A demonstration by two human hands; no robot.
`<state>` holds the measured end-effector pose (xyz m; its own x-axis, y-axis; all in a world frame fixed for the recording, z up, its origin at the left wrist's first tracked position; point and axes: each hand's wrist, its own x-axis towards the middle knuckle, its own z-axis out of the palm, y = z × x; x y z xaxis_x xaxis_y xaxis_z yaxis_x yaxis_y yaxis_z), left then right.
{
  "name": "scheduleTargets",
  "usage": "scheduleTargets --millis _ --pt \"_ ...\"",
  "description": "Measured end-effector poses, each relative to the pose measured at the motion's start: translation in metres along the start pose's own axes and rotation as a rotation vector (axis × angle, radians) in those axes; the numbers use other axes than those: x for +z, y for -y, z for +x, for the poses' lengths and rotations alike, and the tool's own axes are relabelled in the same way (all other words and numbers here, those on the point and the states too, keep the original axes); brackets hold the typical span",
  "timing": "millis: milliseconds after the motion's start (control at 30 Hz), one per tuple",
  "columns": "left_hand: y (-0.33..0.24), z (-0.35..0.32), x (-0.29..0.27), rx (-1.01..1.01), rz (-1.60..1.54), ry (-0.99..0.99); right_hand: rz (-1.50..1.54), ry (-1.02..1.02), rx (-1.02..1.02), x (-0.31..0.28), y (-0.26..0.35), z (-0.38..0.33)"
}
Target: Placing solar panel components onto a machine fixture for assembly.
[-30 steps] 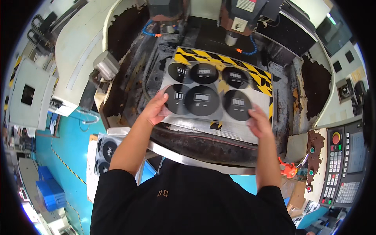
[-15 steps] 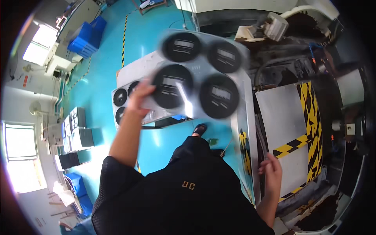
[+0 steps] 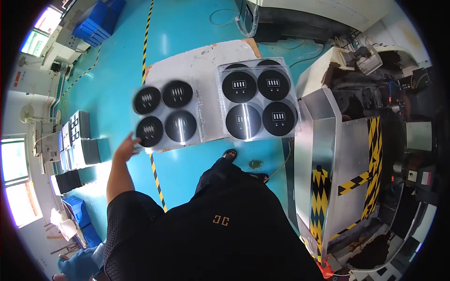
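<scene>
My left hand (image 3: 126,148) is closed at the near left corner of a clear plastic tray (image 3: 162,108), which is slightly blurred. Several round black discs with pale bar marks show in it. This tray hangs over the left part of a pale board-topped table (image 3: 201,57). To its right stands another clear tray (image 3: 255,99) of similar black discs, with more discs showing behind its far edge. Glare crosses discs in both trays. My right hand is out of view.
On the right stands a metal-sided machine (image 3: 323,136) with black-and-yellow striped tape (image 3: 320,201). Blue crates (image 3: 96,21) sit far left, and grey stacked trays (image 3: 79,133) at left. A thin hose (image 3: 282,165) runs along the blue floor near my feet.
The disc tray in my left hand has moved left and lower, from in front of me to the table's left side. The right-hand tray now shows. My right hand has left the view.
</scene>
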<state>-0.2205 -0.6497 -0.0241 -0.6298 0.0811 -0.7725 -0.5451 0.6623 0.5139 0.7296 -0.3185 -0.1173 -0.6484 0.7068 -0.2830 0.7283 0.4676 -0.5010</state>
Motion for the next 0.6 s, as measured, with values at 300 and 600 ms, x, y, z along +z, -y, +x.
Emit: scheduleTargets --millis 300,600 --pt "-0.038 0.082 0.105 0.740 0.546 -0.297 0.472 -1.186 1.186 -0.111 0.033 -0.123" --pt "-0.174 -0.048 0.313 0.458 -0.064 0.738 0.124 -0.490 0.263 -0.230 0.372 0.119"
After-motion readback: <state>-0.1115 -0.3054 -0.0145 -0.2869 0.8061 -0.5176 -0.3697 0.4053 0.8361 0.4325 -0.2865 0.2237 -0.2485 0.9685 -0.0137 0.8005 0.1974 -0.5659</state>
